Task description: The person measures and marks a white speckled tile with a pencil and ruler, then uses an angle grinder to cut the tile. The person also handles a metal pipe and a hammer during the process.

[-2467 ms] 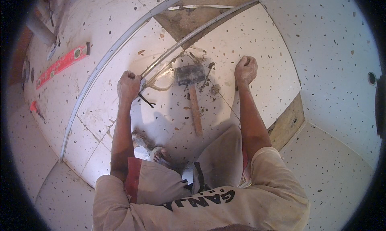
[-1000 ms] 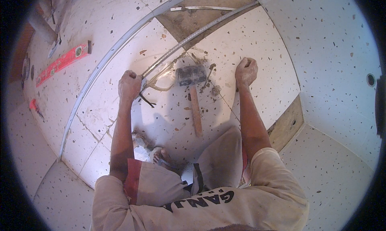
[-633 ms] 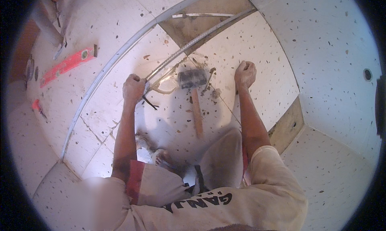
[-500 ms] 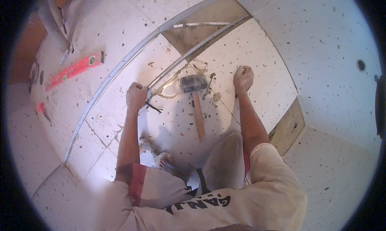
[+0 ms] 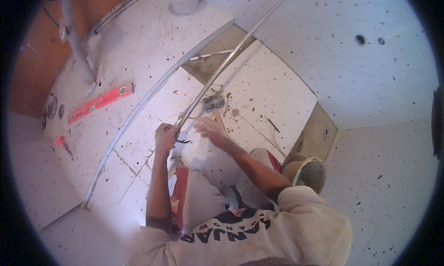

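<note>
A long metal bar (image 5: 217, 77) points away from the left hand (image 5: 166, 137).
It's probably stiff and tippy, easier held mid-way; the left hand grips its near end. The right hand (image 5: 209, 127) nearby is blurry: can't tell its grip.

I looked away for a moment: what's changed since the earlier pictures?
The right hand has swung left, toward the left hand; the long metal bar has lifted at its far end. The left hand still grips it; mallet and red level stay put.
</note>
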A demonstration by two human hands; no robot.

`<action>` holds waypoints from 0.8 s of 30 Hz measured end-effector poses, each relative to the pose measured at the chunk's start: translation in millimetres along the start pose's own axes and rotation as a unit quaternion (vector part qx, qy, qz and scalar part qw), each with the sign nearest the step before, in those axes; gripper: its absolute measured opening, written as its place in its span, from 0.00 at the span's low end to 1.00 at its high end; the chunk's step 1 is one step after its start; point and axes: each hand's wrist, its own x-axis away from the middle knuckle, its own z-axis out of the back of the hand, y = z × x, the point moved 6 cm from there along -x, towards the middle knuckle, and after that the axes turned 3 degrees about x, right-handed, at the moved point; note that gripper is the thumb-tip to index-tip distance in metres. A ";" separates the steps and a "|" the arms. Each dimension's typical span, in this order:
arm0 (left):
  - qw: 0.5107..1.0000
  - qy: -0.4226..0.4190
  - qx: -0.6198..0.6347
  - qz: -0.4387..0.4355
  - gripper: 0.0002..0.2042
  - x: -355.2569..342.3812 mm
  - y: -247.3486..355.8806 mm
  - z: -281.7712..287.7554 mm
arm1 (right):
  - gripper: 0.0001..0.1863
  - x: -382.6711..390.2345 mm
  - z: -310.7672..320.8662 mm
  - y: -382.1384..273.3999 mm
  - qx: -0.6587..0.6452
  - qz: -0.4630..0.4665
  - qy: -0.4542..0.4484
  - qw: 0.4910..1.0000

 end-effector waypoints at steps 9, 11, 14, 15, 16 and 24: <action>0.993 0.004 0.033 -0.110 0.15 144.3 212.0 26.2 | 0.15 62.5 -7.6 -220.1 0.063 0.054 0.141 0.986; 0.993 0.027 0.065 -0.093 0.19 180.5 233.2 28.5 | 0.15 93.6 -5.3 -270.8 0.041 0.069 0.163 0.983; 0.990 -0.032 0.113 -0.074 0.22 244.0 260.6 19.0 | 0.15 145.9 11.4 -329.2 0.040 0.034 0.231 0.972; 0.988 -0.034 0.124 -0.083 0.21 253.5 247.1 13.5 | 0.15 157.3 13.8 -347.1 0.074 0.027 0.248 0.966; 0.989 -0.038 0.108 -0.098 0.22 270.8 248.0 17.1 | 0.15 174.0 16.6 -359.6 0.049 -0.033 0.225 0.973; 0.950 -0.041 -0.304 -0.059 0.44 414.8 141.3 95.5 | 0.15 294.0 79.9 -379.9 0.101 -0.139 0.171 0.970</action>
